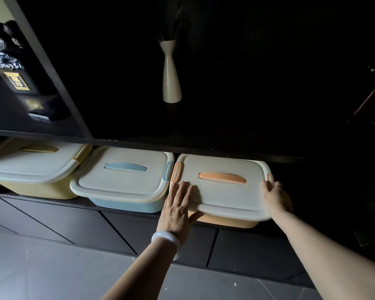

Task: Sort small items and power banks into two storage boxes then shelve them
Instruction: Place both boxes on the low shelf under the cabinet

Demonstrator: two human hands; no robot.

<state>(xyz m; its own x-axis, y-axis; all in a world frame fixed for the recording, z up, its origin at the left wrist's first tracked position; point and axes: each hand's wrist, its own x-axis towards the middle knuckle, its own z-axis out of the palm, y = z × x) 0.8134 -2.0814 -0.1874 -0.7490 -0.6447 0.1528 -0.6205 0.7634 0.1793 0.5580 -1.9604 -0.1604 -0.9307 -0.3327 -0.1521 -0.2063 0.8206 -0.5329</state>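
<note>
Three lidded storage boxes stand side by side on a low dark shelf. The orange box (223,191) with a cream lid and orange handle is on the right, its front edge overhanging the shelf. My left hand (178,206) lies flat on the lid's front left corner with straight fingers, thumb under the rim. My right hand (275,198) presses against the box's right side near the orange latch, fingers straight. The blue box (121,180) sits in the middle and the yellow box (30,167) on the left, both closed.
A shelf board (204,146) runs just above the boxes. A white vase (171,76) stands on the shelf above. Dark ornaments (13,68) fill the upper left compartment. Dark cabinet fronts (74,224) lie below, over a grey tiled floor (41,273).
</note>
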